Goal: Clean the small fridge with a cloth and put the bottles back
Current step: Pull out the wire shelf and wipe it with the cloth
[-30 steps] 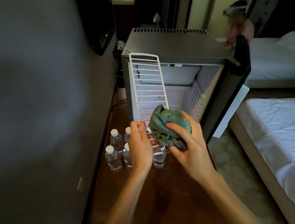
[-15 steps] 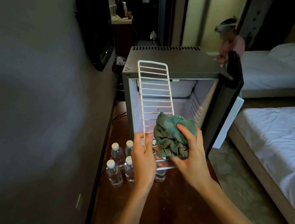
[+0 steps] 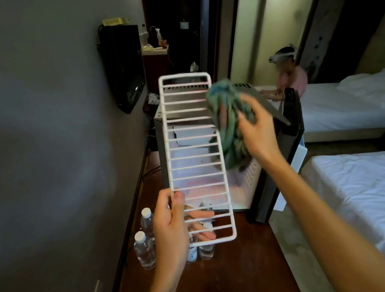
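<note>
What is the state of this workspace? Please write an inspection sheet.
surface: brown wooden table.
job's things: fridge open, door swung right; wire shelf held up before it; green cloth at shelf's upper right edge; bottles standing on table near wall.
clutter: small items on far cabinet, too dim to name.
hands: left hand grips shelf's lower left edge; right hand grips cloth.
cables: dark cable on table left of fridge.
surroundings: wall television, two beds, another person by far bed.
</note>
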Motion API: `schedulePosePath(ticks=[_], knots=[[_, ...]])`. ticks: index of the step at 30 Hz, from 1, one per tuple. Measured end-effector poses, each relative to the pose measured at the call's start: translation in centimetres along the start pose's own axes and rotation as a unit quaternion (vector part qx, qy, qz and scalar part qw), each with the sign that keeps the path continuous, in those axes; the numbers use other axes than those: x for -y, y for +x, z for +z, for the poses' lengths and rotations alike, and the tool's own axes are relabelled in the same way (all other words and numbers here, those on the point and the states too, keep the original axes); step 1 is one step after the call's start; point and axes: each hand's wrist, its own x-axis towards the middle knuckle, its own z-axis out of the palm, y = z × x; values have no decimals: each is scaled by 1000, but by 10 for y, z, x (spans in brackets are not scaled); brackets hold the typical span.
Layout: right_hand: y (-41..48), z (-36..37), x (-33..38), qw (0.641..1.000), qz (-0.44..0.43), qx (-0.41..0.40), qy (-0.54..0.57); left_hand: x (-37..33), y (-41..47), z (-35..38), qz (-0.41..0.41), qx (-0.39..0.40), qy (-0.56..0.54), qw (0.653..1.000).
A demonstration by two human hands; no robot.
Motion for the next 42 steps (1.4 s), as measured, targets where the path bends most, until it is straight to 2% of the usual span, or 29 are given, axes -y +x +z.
schedulePosePath(ticks=[3, 6, 8, 10, 15, 17, 23, 28, 31, 36, 40, 42], knots=[[-85, 11, -1, 999, -7, 48, -3, -21, 23, -11, 45, -49, -18, 998], [-131, 26, 6, 1000, -25, -12, -10, -34, 36, -20, 64, -56, -13, 996], [-131, 31, 11, 998, -27, -55, -18, -33, 34, -20, 76, -46, 7, 996], [-127, 30, 19, 997, -39, -65, -34, -32, 31, -17, 87, -45, 19, 995], [-137, 35, 32, 989, -91, 14, -114, -38, 28, -11, 105, -57, 36, 992], [-141, 42, 29, 979, -114, 21, -168, -35, 23, -9, 113, -56, 63, 990], [-88, 43, 47, 958, -220, -61, -175, -35, 0, -3, 102, -36, 51, 993], [37, 22, 102, 946, -215, -141, -199, -20, -37, 0, 17, 64, 82, 994], [81, 8, 117, 952, -186, -117, -211, -16, -46, 5, -2, 97, 104, 990], [44, 16, 102, 960, -216, -117, -134, -21, -38, 1, 11, 89, 122, 988], [15, 32, 84, 948, -253, -61, -183, -19, -39, 6, -4, 67, 115, 991], [2, 33, 74, 946, -249, -57, -200, -22, -39, 6, -5, 67, 126, 990]])
